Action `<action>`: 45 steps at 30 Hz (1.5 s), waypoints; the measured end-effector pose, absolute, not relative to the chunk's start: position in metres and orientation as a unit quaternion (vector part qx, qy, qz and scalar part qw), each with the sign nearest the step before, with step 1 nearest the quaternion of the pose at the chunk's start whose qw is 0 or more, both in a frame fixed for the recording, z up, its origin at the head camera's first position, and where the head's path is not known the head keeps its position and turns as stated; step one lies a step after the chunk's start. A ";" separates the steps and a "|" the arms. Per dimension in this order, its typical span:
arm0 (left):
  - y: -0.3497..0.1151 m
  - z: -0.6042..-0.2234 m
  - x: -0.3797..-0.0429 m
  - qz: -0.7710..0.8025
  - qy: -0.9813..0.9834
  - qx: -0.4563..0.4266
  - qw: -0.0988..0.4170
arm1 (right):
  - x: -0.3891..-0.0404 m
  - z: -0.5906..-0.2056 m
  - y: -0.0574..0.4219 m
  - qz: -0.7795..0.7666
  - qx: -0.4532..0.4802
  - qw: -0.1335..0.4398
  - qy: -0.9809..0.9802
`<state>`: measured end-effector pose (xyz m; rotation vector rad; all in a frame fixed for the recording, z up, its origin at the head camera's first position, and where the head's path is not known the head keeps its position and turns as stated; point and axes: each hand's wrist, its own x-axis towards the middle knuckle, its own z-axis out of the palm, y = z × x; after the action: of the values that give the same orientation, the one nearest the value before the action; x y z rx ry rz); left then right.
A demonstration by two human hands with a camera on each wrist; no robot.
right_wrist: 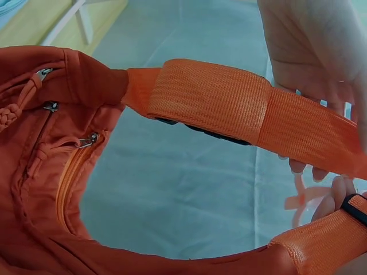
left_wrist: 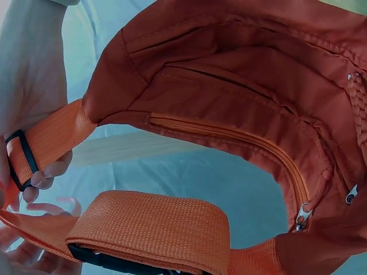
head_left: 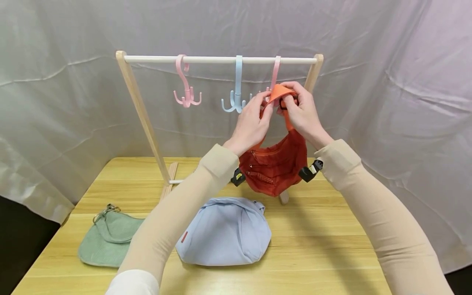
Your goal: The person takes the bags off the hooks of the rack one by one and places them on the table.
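Note:
A red waist bag (head_left: 274,166) with several zips and black buckle ends hangs from its orange strap (head_left: 282,90), held up in both hands. My left hand (head_left: 254,121) pinches the strap's left part, where a doubled fold of webbing (left_wrist: 152,223) lies close by. On the other side my right hand (head_left: 304,112) grips the strap beside a black slider (left_wrist: 22,160). The raised strap loop overlaps the right pink hook (head_left: 275,73), whose prongs are mostly hidden behind the hands. In the right wrist view, the pink prongs (right_wrist: 299,200) show between the two strap lengths.
A wooden rack (head_left: 141,114) with a white rail (head_left: 214,60) stands on the wooden table (head_left: 317,254). A left pink hook (head_left: 187,96) and a blue hook (head_left: 238,82) hang there. Below lie a light blue bag (head_left: 225,233) and a green bag (head_left: 105,241).

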<state>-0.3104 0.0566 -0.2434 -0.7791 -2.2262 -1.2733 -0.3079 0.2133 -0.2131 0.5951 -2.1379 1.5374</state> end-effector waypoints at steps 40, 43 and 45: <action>0.041 -0.266 -0.291 -0.452 -0.800 -0.363 0.157 | -0.271 -0.209 0.218 0.545 0.225 0.250 -0.768; 0.038 -0.276 -0.291 -0.438 -0.809 -0.368 0.136 | -0.268 -0.210 0.221 0.562 0.221 0.242 -0.759; 0.035 -0.284 -0.291 -0.430 -0.815 -0.370 0.120 | -0.265 -0.211 0.222 0.573 0.221 0.239 -0.752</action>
<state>-0.2909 0.0352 -0.2839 -1.0807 -2.3798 -1.2576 -0.2653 0.2224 -0.2111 0.6049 -2.0594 1.5698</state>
